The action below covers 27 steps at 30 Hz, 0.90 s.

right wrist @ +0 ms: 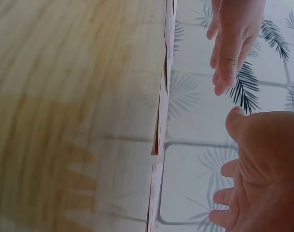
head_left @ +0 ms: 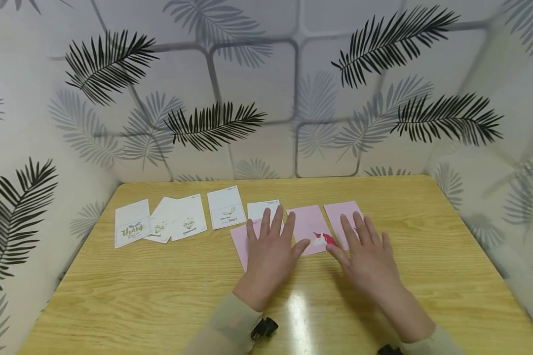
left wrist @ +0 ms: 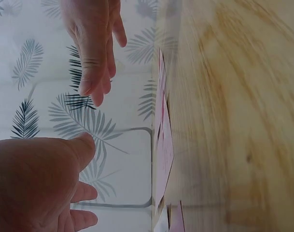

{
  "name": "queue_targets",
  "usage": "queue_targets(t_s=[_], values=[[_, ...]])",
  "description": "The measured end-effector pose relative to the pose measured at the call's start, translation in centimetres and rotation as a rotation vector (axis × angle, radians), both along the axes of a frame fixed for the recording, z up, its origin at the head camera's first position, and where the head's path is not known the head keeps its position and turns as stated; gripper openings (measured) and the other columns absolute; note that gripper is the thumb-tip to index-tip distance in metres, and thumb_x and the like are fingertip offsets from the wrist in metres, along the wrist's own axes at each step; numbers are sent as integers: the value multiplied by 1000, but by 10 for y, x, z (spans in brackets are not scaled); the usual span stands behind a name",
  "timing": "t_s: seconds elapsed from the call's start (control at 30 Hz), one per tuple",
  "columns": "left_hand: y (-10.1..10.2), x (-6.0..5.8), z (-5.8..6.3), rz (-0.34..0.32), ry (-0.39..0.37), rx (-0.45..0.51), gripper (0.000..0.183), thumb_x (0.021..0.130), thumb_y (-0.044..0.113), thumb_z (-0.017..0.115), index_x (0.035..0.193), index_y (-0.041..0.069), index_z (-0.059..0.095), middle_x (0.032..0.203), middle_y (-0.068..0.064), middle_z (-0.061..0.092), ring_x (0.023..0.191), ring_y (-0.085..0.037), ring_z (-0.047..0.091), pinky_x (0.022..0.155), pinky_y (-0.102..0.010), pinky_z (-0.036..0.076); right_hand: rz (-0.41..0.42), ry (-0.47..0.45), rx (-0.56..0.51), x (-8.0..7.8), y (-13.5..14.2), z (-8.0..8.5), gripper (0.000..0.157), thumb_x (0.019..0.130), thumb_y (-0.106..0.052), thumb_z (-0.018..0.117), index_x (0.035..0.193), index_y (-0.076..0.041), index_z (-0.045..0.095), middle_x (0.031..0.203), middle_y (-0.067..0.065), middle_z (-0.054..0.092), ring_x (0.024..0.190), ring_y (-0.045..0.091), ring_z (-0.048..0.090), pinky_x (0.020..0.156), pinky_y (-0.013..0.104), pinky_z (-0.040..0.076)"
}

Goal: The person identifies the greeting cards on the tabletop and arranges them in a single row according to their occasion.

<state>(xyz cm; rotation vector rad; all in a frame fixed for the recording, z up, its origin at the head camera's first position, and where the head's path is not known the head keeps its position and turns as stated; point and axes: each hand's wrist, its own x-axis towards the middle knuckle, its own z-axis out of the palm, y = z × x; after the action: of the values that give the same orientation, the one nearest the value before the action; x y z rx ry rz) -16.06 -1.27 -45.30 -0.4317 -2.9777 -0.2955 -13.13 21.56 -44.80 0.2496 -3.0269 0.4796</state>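
Observation:
My left hand (head_left: 271,251) is spread with straight fingers over a pink card (head_left: 238,241), hiding much of it. Fingertips also cover part of a white card (head_left: 256,209) behind. On the right, my right hand (head_left: 373,259) has its fingers spread over the lower part of another pink card (head_left: 337,214). Between the two hands lies a pink card with a white and red unicorn (head_left: 306,224). Both wrist views show the left hand (left wrist: 35,179) and right hand (right wrist: 272,164) raised off the table, apart from the cards, holding nothing.
Several white cards lie in a row at the back left: a "Thank you" card (head_left: 132,224), two overlapping diamond cards (head_left: 188,214) and a "heart" card (head_left: 225,204). The wooden table (head_left: 137,296) meets a leaf-patterned backdrop (head_left: 266,148) at its back edge.

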Motion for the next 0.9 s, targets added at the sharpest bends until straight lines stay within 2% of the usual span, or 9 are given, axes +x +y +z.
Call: queue_targets(t_s=[0.33, 0.47, 0.7, 0.9], values=[[24, -1, 2, -36, 21, 10, 75, 110, 66, 51, 169, 18, 48, 176, -11, 38, 165, -40, 28, 125, -75, 21, -29, -25, -46, -3, 20, 2, 85, 114, -57, 52, 174, -2, 28, 177, 32, 20, 163, 55, 16, 121, 83, 13], [34, 0, 1, -55, 8, 11, 77, 110, 67, 53, 169, 18, 48, 176, -11, 39, 164, -40, 30, 125, -74, 23, -39, -40, -51, -8, 28, 2, 86, 115, -60, 48, 174, -2, 25, 177, 32, 18, 163, 56, 14, 121, 83, 13], [48, -1, 0, -71, -2, 37, 76, 109, 65, 57, 168, 17, 49, 175, -12, 40, 163, -40, 32, 125, -73, 25, -43, -69, -53, -13, 40, 0, 89, 114, -62, 48, 174, -2, 24, 177, 33, 17, 163, 56, 13, 122, 82, 13], [58, -4, -2, -77, -28, 39, 75, 110, 64, 56, 167, 16, 50, 175, -12, 39, 163, -39, 32, 125, -73, 26, -46, -83, -69, -15, 49, 0, 89, 114, -62, 46, 174, 0, 21, 177, 34, 17, 163, 57, 12, 121, 83, 12]])
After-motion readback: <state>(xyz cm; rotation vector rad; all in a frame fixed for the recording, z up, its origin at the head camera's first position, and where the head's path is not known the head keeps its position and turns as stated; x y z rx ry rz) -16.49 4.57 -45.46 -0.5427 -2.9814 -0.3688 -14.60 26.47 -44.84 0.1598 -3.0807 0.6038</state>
